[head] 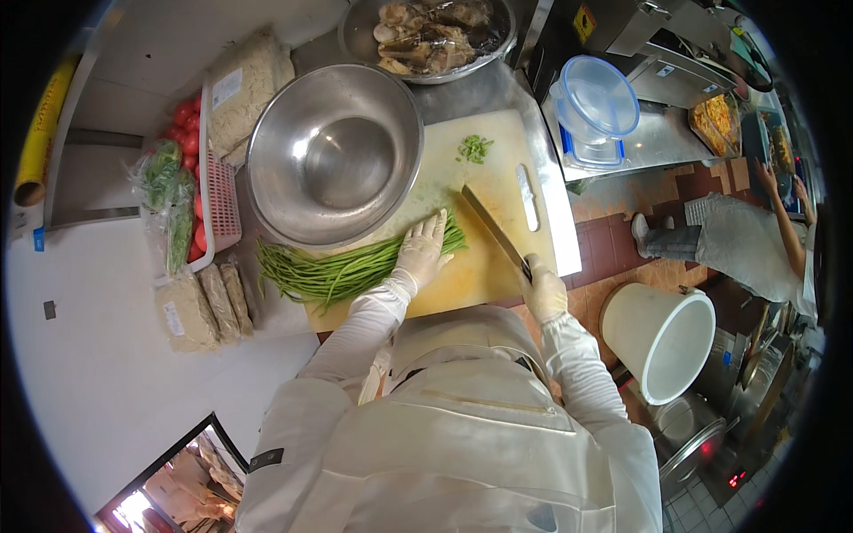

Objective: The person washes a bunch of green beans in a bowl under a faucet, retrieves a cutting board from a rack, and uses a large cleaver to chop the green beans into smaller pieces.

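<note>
My left hand (421, 252), in a pale glove, lies flat over a long bundle of green beans (333, 270), near its right end. The bundle stretches across a cutting board (480, 266) and past its left side. Gloved too, my right hand (545, 293) is closed round the handle of a kitchen knife (494, 226). The blade points up and left over the board, apart from the beans' trimmed end. A small pile of cut green pieces (474, 149) sits on the board's far part. A large steel bowl (333, 156) stands just beyond the bundle, partly over the board's left side.
A pink basket of tomatoes (223, 200) and bagged greens (166, 200) stand left, near bagged dry goods (186, 313). Behind is a steel basin of wrapped meat (433, 33). Plastic containers (596, 100) and a white bucket (656, 340) are right; another person (746, 233) works farther off.
</note>
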A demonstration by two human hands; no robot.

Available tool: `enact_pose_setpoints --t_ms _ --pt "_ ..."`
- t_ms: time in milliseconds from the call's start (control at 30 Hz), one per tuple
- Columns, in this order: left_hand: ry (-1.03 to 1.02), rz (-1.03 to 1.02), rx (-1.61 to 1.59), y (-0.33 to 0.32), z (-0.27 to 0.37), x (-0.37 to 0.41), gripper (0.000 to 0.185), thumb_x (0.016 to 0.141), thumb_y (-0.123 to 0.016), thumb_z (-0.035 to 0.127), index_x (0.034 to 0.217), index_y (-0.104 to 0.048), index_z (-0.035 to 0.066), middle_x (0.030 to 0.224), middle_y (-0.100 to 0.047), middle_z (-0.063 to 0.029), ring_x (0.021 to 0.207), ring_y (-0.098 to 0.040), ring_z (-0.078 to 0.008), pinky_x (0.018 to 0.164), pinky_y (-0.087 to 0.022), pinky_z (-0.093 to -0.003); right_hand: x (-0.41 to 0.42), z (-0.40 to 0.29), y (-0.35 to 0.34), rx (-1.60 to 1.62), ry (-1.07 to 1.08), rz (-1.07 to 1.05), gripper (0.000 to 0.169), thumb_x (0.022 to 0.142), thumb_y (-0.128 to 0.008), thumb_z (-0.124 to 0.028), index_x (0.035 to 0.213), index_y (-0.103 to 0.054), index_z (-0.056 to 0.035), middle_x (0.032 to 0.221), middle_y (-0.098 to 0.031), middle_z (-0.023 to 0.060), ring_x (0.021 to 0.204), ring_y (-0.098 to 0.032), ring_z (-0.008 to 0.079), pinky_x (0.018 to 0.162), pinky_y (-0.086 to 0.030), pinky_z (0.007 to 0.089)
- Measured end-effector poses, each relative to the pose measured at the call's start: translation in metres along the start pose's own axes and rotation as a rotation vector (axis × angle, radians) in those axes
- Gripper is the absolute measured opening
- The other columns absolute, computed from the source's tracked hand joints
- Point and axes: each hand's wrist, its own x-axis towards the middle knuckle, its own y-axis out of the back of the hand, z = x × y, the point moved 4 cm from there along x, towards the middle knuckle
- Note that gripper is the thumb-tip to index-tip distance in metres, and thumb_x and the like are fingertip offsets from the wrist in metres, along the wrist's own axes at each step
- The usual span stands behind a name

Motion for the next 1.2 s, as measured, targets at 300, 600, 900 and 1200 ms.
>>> enact_pose_setpoints --t_ms 300,600,900,1200 --pt "0.051 0.066 -0.001 0.001 -0.010 -0.017 0.103 0.075 -0.074 0.050 0.148 -0.025 -0.002 0.143 -0.036 -0.0171 0.129 -0.038 -0.0341 0.112 -0.026 -0.0478 -0.027 -0.020 -0.049 0.008 -0.081 -0.042 0.022 0.091 -0.061 -0.029 0.094 -0.055 -0.0088 0.073 -0.064 0.0201 0.068 -0.063 0.0411 0.059 -0.049 0.0497" --pt "0.094 0.171 0.061 0.011 -0.007 -0.025 0.094 0.079 -0.067 0.054 0.144 -0.031 -0.004 0.140 -0.039 -0.0157 0.129 -0.036 -0.0314 0.114 -0.020 -0.0495 -0.039 -0.019 -0.053 0.016 -0.228 -0.009 0.026 0.093 -0.059 -0.031 0.095 -0.053 -0.0051 0.075 -0.065 0.0215 0.070 -0.064 0.0415 0.059 -0.048 0.0504" --pt "0.064 0.193 0.114 0.000 -0.009 -0.032 0.094 0.081 -0.067 0.050 0.143 -0.028 -0.008 0.135 -0.041 -0.0187 0.126 -0.038 -0.0316 0.113 -0.021 -0.0509 -0.062 -0.078 -0.058 -0.047 0.011 0.002 0.022 0.091 -0.061 -0.024 0.088 -0.049 -0.0059 0.074 -0.063 0.0179 0.065 -0.063 0.0374 0.055 -0.049 0.0465" --pt "0.079 0.200 0.088 -0.003 -0.009 -0.034 0.093 0.077 -0.074 0.042 0.142 -0.030 -0.008 0.136 -0.040 -0.0187 0.126 -0.038 -0.0325 0.112 -0.025 -0.0482 -0.058 -0.082 -0.059 -0.140 -0.018 -0.076 0.021 0.094 -0.052 -0.024 0.089 -0.049 -0.0040 0.067 -0.063 0.0193 0.059 -0.063 0.0374 0.054 -0.050 0.0483"
